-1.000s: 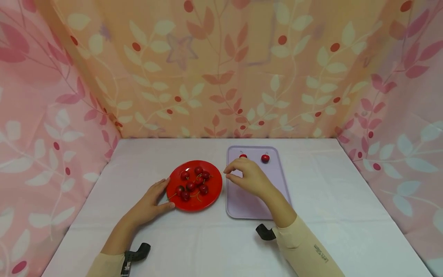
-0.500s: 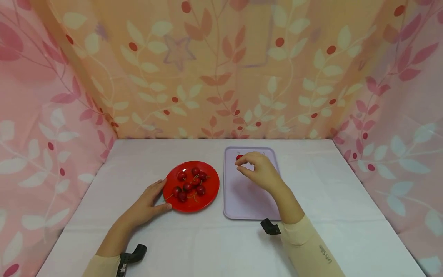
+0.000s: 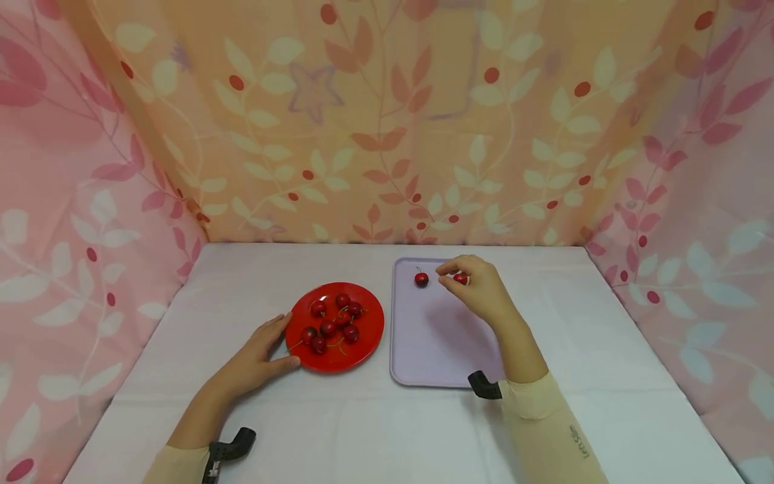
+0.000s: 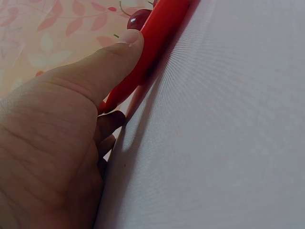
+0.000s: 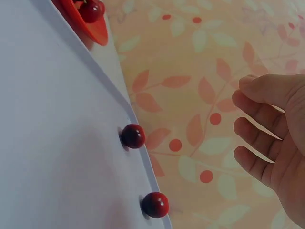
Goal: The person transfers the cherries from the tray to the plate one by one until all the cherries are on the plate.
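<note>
My left hand (image 3: 260, 356) holds the left edge of a red plate (image 3: 369, 339). Its thumb (image 4: 121, 52) lies along the rim in the left wrist view, with the other fingers farther round the edge. Several dark red cherries (image 3: 328, 327) with stems lie on the plate. Over the far right part of a lilac tray (image 3: 417, 356) hovers my right hand (image 3: 480, 286), thumb and forefinger close together and nothing seen between them. One cherry (image 3: 421, 279) sits at the tray's far end; a second cherry (image 3: 461, 277) shows behind my right fingers. The right wrist view shows both cherries near the tray's edge.
The plate and tray stand side by side on a white-covered table (image 3: 357, 430), a narrow gap between them. Patterned cloth (image 3: 387, 121) rises behind the table and along both sides. A black wrist mount (image 3: 232, 445) sits on each sleeve.
My right hand has moved right across the tray, from near the plate to the farther cherry, uncovering the nearer one. The left hand and plate have stayed in place.
</note>
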A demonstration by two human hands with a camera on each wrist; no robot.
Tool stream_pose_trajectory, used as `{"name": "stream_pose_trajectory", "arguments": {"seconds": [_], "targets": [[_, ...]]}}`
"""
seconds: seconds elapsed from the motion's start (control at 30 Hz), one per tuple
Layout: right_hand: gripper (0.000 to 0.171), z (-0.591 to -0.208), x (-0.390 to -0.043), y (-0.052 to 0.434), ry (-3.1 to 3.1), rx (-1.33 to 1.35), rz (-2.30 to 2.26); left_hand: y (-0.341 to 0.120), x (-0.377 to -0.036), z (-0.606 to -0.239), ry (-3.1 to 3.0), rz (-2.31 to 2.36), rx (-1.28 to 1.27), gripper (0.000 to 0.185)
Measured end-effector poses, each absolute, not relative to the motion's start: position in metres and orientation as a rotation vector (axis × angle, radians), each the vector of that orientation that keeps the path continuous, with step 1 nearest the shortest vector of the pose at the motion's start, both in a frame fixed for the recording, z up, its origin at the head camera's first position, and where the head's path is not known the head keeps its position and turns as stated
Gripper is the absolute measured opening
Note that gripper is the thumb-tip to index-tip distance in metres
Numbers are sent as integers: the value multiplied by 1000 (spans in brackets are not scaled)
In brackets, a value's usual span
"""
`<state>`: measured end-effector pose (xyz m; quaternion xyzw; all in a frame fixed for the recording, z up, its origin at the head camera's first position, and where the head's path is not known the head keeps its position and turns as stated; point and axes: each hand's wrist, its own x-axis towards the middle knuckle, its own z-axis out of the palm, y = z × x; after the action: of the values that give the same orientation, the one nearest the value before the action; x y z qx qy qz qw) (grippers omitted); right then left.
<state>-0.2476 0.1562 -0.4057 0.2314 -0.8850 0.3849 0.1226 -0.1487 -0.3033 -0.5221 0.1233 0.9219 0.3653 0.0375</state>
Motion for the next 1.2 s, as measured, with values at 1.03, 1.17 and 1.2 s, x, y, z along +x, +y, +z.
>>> {"name": "stream_pose_trajectory", "arguments": {"seconds": [1.03, 1.17, 1.2], "targets": [[22, -463, -349, 228, -2960, 523, 1041, -305, -149, -522, 2853, 1107, 413, 98], [22, -470, -355, 228, -2936, 520, 1119, -304, -149, -523, 2845, 1125, 415, 98], [22, -472, -356, 228, -2930, 523, 1143, -304, -149, -523, 2844, 1124, 417, 98]]}}
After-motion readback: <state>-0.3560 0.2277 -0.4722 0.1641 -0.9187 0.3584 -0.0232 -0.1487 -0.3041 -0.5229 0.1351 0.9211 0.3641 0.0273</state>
